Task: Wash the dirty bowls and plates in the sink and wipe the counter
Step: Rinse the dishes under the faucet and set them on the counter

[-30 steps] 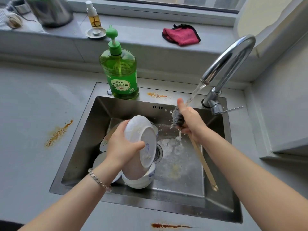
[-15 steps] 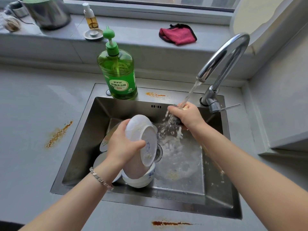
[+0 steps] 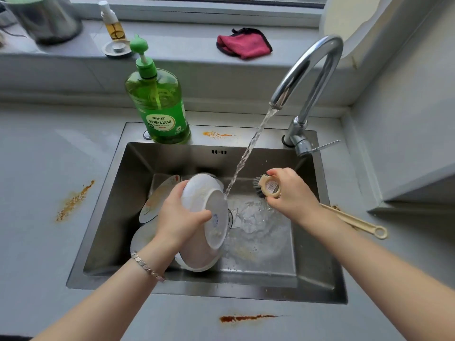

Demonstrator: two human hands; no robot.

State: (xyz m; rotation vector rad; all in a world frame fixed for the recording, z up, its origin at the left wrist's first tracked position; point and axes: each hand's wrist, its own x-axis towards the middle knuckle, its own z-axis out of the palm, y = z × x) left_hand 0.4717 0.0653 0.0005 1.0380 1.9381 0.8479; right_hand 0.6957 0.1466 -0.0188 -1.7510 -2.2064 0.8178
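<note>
Bowl [image 3: 204, 207] tilted, foot ring facing right.

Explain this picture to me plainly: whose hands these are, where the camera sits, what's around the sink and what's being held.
No machine here: a person's two bare hands, filmed by a wide-angle camera worn on their head, looking down. The left hand has a grip on a white bowl tilted over the steel sink. The right hand holds a dish brush by its head. The tap is running. More plates wait in the sink. A green soap bottle stands behind it, a red cloth lies on the sill, and orange stains mark the counter.
</note>
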